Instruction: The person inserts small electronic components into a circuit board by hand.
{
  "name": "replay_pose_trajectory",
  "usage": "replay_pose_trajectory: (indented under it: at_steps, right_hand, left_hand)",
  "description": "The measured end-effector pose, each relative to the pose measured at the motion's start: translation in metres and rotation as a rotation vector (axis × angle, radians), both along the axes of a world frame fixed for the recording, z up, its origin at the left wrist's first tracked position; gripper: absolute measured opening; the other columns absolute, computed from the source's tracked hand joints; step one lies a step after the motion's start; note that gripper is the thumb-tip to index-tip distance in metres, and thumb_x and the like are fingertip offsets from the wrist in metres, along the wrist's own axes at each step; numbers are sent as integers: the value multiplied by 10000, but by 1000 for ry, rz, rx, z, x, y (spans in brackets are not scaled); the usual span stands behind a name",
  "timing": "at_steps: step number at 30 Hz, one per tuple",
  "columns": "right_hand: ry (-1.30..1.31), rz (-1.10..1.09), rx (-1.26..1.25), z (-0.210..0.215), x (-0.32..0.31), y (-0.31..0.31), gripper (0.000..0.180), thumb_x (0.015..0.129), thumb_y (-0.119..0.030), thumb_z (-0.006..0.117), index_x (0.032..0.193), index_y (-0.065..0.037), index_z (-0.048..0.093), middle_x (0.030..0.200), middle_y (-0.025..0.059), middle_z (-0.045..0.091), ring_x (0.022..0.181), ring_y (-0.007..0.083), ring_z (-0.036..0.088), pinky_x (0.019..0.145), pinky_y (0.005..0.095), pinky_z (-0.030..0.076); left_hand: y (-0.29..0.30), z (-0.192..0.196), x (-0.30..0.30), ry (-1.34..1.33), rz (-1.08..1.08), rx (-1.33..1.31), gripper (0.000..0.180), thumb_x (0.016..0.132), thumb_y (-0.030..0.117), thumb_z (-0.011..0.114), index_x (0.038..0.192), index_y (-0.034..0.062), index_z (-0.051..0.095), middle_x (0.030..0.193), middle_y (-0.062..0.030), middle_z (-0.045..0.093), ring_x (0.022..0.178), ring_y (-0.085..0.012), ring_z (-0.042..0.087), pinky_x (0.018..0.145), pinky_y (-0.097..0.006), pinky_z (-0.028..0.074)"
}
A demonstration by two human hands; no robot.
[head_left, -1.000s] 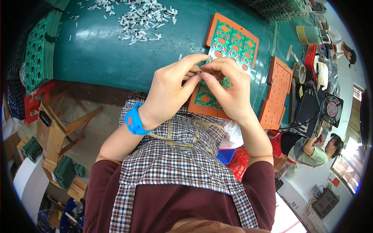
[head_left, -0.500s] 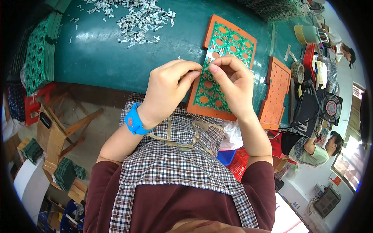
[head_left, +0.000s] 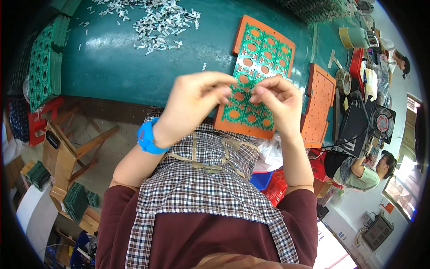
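Observation:
A green circuit board panel with rows of round cut-outs lies on an orange fixture plate at the table's front edge. Over the panel's left edge hangs my left hand, its thumb and forefinger tips slightly apart and nothing visible between them; they are a little blurred. My right hand is above the middle of the panel, thumb and forefinger pinched together. Whatever sits in that pinch is too small to make out. One small clear strip piece lies on the table beyond my left hand.
A heap of small clear pieces covers the far left of the green table. Stacked green panels stand at the left edge. To the right are a second orange plate, a light-green kettle-like container and a black fan. Another person sits at right.
My hands have moved slightly apart and toward me. The left thumb and forefinger have parted from their pinch. The loose strip piece beyond my left hand shows more fully.

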State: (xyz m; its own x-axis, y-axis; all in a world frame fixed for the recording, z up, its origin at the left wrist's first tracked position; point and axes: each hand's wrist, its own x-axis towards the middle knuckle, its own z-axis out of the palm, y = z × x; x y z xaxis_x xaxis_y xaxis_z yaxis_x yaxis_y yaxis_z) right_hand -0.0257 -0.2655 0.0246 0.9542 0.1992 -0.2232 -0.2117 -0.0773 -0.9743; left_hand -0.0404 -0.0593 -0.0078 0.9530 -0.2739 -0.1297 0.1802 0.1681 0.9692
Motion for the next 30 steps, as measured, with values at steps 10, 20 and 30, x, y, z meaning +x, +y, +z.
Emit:
replay_pose_trajectory:
  at_steps: [10, 20, 30]
  right_hand:
    - [-574, 353, -333, 9, -17, 4, 156, 745, -3, 710, 892, -30, 665, 863, 64, 625, 750, 175, 627, 642, 281, 506]
    - [-697, 384, -729, -8, -10, 6, 102, 789, -12, 646, 865, -25, 579, 868, 85, 550, 832, 268, 561, 722, 382, 457]
    - [-709, 351, -641, -16, -13, 6, 111, 768, -3, 657, 844, -30, 580, 855, 83, 538, 812, 269, 532, 717, 369, 436]
  left_hand:
    - [7, 10, -1, 328, -480, -313, 101, 884, -7, 577, 956, -69, 611, 815, -114, 675, 679, -136, 653, 637, -243, 539]
    - [22, -2, -4, 100, 39, -124, 95, 882, 27, 627, 948, -40, 644, 858, -80, 675, 780, -127, 662, 683, -236, 531]
    - [25, -7, -6, 80, 108, -183, 130, 855, 20, 664, 973, -34, 659, 891, -90, 683, 817, -132, 665, 725, -236, 538]
